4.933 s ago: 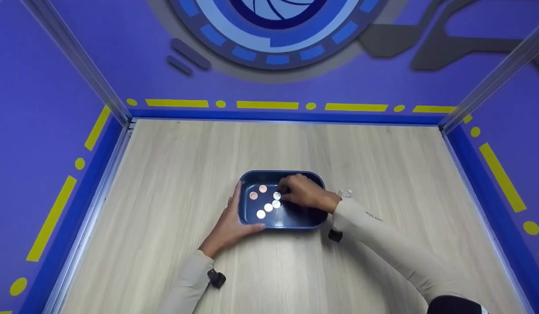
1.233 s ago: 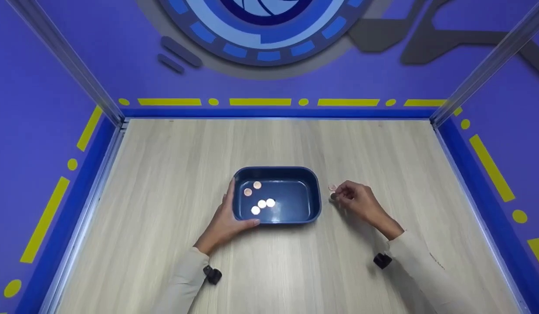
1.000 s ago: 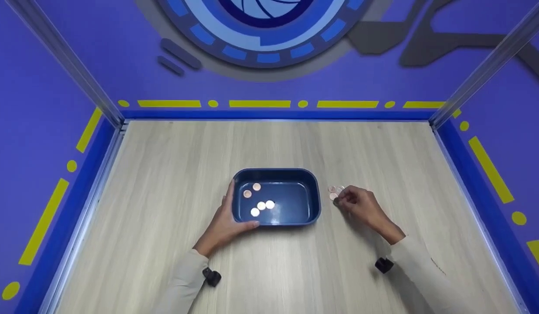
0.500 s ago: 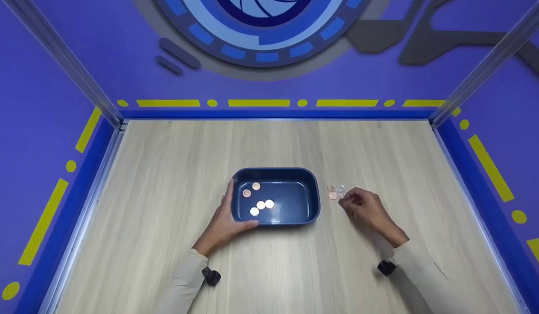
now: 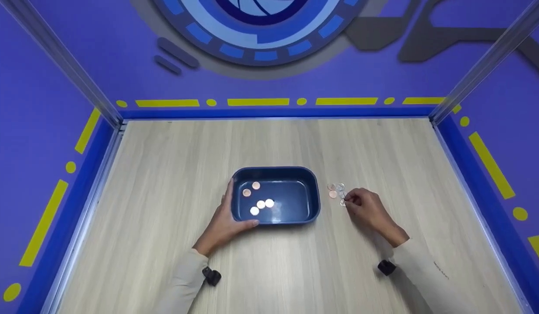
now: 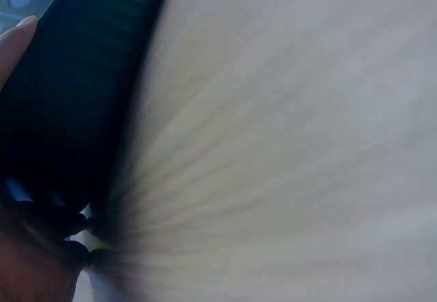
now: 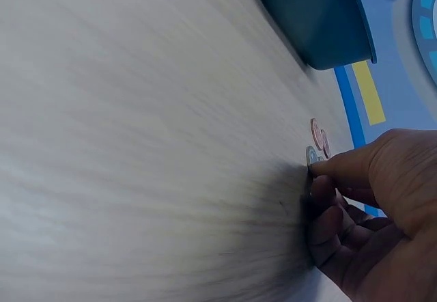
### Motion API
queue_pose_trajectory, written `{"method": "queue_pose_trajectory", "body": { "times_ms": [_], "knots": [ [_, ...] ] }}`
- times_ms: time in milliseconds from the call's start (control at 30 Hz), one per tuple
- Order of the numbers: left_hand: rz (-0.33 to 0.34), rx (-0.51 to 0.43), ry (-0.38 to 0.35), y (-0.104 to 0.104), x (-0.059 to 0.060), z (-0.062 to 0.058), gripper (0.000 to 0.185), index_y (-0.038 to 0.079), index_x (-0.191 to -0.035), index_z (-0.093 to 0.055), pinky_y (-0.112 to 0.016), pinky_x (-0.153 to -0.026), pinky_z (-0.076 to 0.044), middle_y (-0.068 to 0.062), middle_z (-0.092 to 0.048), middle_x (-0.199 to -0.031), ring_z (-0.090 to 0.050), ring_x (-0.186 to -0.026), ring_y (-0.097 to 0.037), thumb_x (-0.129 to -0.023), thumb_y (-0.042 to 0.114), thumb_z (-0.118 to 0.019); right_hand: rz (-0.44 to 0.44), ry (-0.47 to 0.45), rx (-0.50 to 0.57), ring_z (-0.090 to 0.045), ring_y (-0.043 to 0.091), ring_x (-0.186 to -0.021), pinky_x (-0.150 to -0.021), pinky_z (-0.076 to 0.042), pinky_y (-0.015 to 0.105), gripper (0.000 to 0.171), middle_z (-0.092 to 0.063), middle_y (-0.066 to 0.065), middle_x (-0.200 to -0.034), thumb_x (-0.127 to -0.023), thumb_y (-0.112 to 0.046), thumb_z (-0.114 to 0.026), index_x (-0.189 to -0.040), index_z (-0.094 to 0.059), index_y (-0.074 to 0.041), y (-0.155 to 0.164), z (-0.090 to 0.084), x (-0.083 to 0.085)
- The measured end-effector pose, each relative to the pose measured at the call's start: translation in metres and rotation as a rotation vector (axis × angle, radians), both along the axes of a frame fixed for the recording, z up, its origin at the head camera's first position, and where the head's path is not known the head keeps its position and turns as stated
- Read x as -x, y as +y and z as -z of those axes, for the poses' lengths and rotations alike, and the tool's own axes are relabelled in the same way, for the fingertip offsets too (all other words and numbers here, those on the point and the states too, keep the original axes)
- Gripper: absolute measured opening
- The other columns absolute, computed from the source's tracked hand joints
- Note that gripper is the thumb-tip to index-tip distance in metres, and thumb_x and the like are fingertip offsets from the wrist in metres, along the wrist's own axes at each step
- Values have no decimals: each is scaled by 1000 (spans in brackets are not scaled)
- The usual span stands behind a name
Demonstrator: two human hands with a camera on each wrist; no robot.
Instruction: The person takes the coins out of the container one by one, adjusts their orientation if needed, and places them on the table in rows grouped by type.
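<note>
Since the earliest frame the right hand (image 5: 366,210) has left the tray and come down onto the wooden table (image 5: 173,174) to the tray's right, where the cluster of small round coins (image 5: 336,191) has grown from one to several. Its fingertips (image 7: 321,169) now pinch at the edge of a silvery coin (image 7: 311,156) on the near side of that cluster; fingers curled, thumb and forefinger closed on it. The cluster: flat discs, some copper-pink, some pale silver, touching or overlapping just beside the tray.

The dark blue rounded rectangular plastic tray (image 5: 313,192) sits mid-table with five coins (image 5: 259,200) inside, copper ones toward the back left. The left hand (image 5: 223,222) grips the tray's left near corner, thumb along the front wall.

Exact count in the table cluster unclear. The left wrist view is blurred: only dark tray wall and a fingertip (image 6: 19,32) are legible.
</note>
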State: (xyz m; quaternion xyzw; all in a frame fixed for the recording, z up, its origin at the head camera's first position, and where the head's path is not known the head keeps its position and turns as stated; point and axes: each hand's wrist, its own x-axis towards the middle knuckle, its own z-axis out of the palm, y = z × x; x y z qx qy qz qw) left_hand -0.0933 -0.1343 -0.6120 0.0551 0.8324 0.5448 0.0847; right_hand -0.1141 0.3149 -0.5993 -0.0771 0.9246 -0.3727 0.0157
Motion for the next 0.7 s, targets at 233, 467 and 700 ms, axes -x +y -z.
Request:
{"method": "queue_pose_trajectory", "body": {
  "times_ms": [233,467,700],
  "knots": [
    [2,-5,2,0,0,0,147,27,-179,-3,-67,-125,-31,-25,-30,-177,-40,-155,-47,-73,40,-104,-19,21,12,-62,13,-78,-67,-49,23,9,-72,8,-91,-94,8,-79,-101,-76,2,1,-2,1],
    [13,-1,5,0,0,0,145,25,-179,-2,-67,-125,-31,-23,-26,-179,-37,-157,-47,-76,42,-102,-19,1,9,-64,13,-77,-65,-52,22,9,-75,8,-92,-97,6,-77,-106,-77,2,-3,-12,7],
    [10,-1,6,0,0,0,146,28,-179,-1,-65,-125,-32,-24,-28,-178,-39,-156,-45,-75,41,-103,-30,-27,104,-71,21,-76,-62,-53,21,8,-77,11,-92,-98,4,-76,-106,-77,4,-13,-26,12]
  ]
}}
